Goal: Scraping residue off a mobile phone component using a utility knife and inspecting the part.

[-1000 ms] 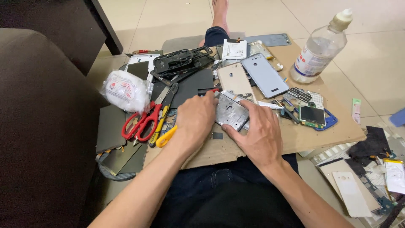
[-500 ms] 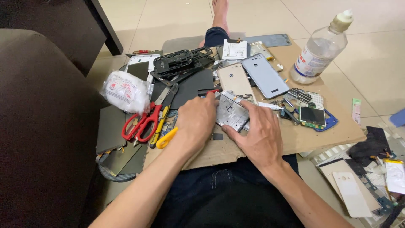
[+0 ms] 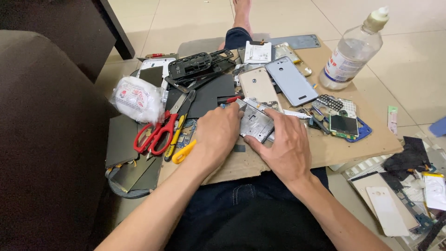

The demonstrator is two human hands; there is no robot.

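Clearly the stripping is well along: loose back covers (image 3: 291,83), a small screen (image 3: 344,125) and scissors (image 3: 155,135) lie scattered over the cardboard (image 3: 353,151). At frame centre the left hand (image 3: 217,135) and right hand (image 3: 285,148) both pinch a bare silver phone frame (image 3: 254,123), flat, perforated, with no screen or cover left on it.

The single head-worn camera looks steeply down and forward from close above the lap. It frames the cardboard sheet (image 3: 353,144), with tiled floor (image 3: 418,60) beyond
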